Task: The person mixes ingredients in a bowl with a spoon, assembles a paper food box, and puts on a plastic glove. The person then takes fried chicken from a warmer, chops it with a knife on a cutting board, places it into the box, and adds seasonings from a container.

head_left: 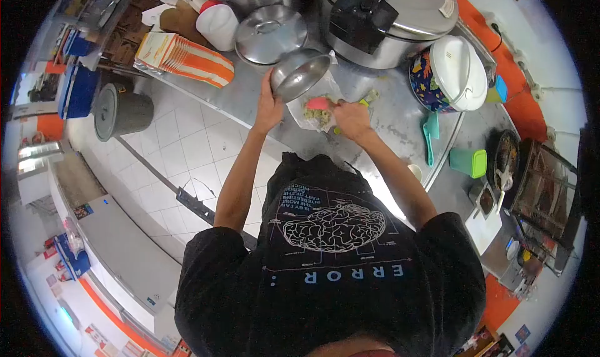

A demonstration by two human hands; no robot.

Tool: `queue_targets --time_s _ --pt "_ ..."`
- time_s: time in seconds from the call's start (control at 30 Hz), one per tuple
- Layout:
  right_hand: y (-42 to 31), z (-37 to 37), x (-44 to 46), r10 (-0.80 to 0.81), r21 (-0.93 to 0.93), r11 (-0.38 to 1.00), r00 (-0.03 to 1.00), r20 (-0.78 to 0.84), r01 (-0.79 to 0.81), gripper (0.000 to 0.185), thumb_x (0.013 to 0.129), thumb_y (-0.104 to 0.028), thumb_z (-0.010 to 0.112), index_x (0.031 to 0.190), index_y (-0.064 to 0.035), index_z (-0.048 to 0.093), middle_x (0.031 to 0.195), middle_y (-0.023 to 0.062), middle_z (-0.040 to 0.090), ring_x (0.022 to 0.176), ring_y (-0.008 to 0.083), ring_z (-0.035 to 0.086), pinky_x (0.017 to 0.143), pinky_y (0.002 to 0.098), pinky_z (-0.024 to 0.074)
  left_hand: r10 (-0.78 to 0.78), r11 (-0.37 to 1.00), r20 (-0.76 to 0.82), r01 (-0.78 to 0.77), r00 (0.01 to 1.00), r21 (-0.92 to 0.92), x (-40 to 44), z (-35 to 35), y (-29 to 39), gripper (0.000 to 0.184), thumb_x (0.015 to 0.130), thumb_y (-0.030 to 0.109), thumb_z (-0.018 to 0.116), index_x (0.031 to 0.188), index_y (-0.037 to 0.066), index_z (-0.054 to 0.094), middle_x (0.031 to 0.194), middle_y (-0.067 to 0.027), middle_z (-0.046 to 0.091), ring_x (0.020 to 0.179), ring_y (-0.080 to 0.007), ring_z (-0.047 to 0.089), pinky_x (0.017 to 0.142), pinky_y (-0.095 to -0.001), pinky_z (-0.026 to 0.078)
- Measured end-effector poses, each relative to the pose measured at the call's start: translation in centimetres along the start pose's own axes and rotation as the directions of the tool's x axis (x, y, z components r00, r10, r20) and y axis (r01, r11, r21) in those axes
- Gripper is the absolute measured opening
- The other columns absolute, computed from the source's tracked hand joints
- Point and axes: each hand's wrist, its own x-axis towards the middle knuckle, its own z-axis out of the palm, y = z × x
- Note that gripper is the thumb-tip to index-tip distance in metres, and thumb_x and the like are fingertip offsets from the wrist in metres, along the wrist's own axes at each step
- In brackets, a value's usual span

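My left hand (269, 107) is closed on the rim of a steel bowl (301, 75), which is tilted above the metal counter. Just right of the bowl, my right hand (352, 118) grips a pink spatula (317, 104); its handle is hidden in the fingers. The spatula's head is over a greenish chopped food (317, 115) that lies on a sheet of white paper (300, 115). Behind the bowl stands a lidded steel pot (271, 33). A small green and clear item (369, 97) lies right of the paper, near my right hand.
Striped orange cartons (187, 58) and a white container (217, 27) stand at the back left. A large cooker (390, 19), a patterned container with a white lid (450, 75), a teal utensil (430, 138) and a green box (469, 162) stand or lie to the right.
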Motion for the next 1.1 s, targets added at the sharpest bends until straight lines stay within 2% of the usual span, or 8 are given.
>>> queue_targets --time_s 0.1,0.17,0.3,0.37,0.57,0.7,0.87,1.1 --pt "1.1 -5.1 -3.4 0.231 0.243 0.953 0.952 -0.200 -0.180 0.022 0.082 -0.015 0.057 0.098 -0.0098 0.072 0.078 0.0157 0.068 0.072 0.0344 0.067 0.065 0.0435 0.0527 0.073 0.997 -0.065 -0.070 0.995 0.042 0.6 0.0 2.1 0.071 0.077 -0.008 0.043 0.145 0.003 0.025 0.139 -0.0226 0.039 0.130 -0.0369 0.042 0.108 -0.0438 0.037" --pt "1.9 -7.1 -6.3 0.470 0.560 0.771 0.865 -0.177 -0.304 0.028 0.082 -0.013 0.062 0.110 -0.0101 0.069 0.087 0.0158 0.067 0.073 0.0318 0.067 0.064 0.0412 0.0519 -0.451 0.725 0.233 0.506 0.861 -0.467 0.0 -0.2 6.9 0.064 0.083 0.000 0.044 0.144 0.001 0.024 0.139 -0.0200 0.038 0.126 -0.0335 0.046 0.095 -0.0459 0.051" --pt "1.5 -8.0 -11.5 0.658 0.662 0.577 0.753 -0.028 -0.479 0.024 0.081 -0.014 0.067 0.104 -0.0081 0.070 0.085 0.0172 0.068 0.069 0.0333 0.066 0.066 0.0407 0.0516 -0.458 0.588 0.579 0.718 0.675 -0.372 -1.2 5.1 7.4 0.062 0.090 0.013 0.048 0.144 0.002 0.021 0.138 -0.0186 0.039 0.122 -0.0333 0.050 0.082 -0.0463 0.058" --pt "1.2 -6.2 -13.6 0.728 0.633 0.532 0.685 -0.002 -0.563 0.019 0.080 -0.015 0.064 0.095 -0.0050 0.070 0.078 0.0210 0.065 0.075 0.0397 0.064 0.072 0.0494 0.0501 -0.400 0.448 0.813 0.864 0.423 -0.229 -3.2 10.1 4.5 0.065 0.093 0.024 0.051 0.145 0.004 0.018 0.136 -0.0206 0.040 0.119 -0.0352 0.053 0.085 -0.0471 0.056" --pt "1.2 0.6 -17.4 0.885 0.478 0.417 0.465 -0.018 -0.773 0.022 0.078 -0.013 0.063 0.090 0.0038 0.055 0.073 0.0298 0.062 0.071 0.0468 0.063 0.064 0.0532 0.0515 -0.377 0.404 0.898 0.913 0.229 -0.063 -5.2 18.8 3.4 0.058 0.098 0.025 0.042 0.144 0.002 0.014 0.136 -0.0218 0.043 0.116 -0.0331 0.056 0.092 -0.0493 0.053" --pt "1.4 2.3 -18.1 0.930 0.486 0.268 0.355 0.096 -0.832 0.021 0.080 -0.015 0.066 0.091 0.0005 0.059 0.075 0.0238 0.065 0.076 0.0428 0.064 0.068 0.0514 0.0502 -0.423 0.427 0.872 0.903 0.246 -0.048 -5.2 20.9 3.3 0.072 0.100 0.037 0.044 0.146 0.007 -0.003 0.142 -0.0206 0.036 0.124 -0.0337 0.050 0.096 -0.0499 0.050" --pt "3.5 3.7 -19.6 0.930 0.504 0.213 0.331 0.158 -0.837 0.021 0.082 -0.018 0.066 0.088 0.0008 0.060 0.078 0.0243 0.065 0.078 0.0420 0.064 0.069 0.0505 0.0506 -0.507 0.447 0.833 0.894 0.224 0.031 -6.2 21.8 2.5 0.071 0.098 0.045 0.046 0.149 0.011 0.009 0.149 -0.0200 0.025 0.129 -0.0358 0.043 0.097 -0.0512 0.049" --pt "9.3 0.5 -21.8 0.865 0.494 0.257 0.426 0.267 -0.831 0.027 0.083 -0.028 0.067 0.090 -0.0021 0.062 0.083 0.0223 0.065 0.082 0.0393 0.064 0.073 0.0470 0.0507 -0.628 0.433 0.720 0.902 0.294 0.009 -7.4 21.7 7.3 0.086 0.093 0.045 0.055 0.148 0.008 0.001 0.152 -0.0208 0.017 0.137 -0.0376 0.030 0.096 -0.0531 0.049"
